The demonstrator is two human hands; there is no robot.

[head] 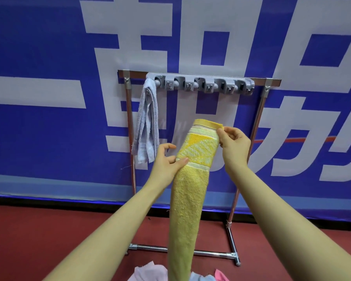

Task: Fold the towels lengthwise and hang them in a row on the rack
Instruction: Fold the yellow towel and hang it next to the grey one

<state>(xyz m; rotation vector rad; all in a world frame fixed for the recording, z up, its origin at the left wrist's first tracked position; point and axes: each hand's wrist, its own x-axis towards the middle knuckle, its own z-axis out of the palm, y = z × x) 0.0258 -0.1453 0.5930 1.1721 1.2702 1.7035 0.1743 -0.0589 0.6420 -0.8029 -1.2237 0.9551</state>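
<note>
Yellow terry, already folded into a long narrow strip, hangs upright between the two hands in front of the rack: the right hand (232, 144) pinches the top corner of the yellow towel (190, 179) between thumb and fingertips, right at the hemmed band, while the left hand (166, 161) lies against the towel's left edge lower down, thumb pressed across the patterned face, the other fingers loosely spread and not closed round it. To finish this step well, I'd say the left hand should run down that edge to keep the two layers flush, and the right should keep its pinch on both layers at the hem so the fold doesn't open as the strip is lifted; then the top end wants carrying up to the next free holder on the grey clip bar (201, 85), just to the right of the pale blue towel (147, 122), which already hangs from the bar's left end. Counting: one towel hung, one in hand, and bits of pink and blue cloth at the bottom edge by the floor (49, 230), too cropped to number; the bar shows about five holders; one metal rack frame (257, 122) stands against the blue banner
</note>
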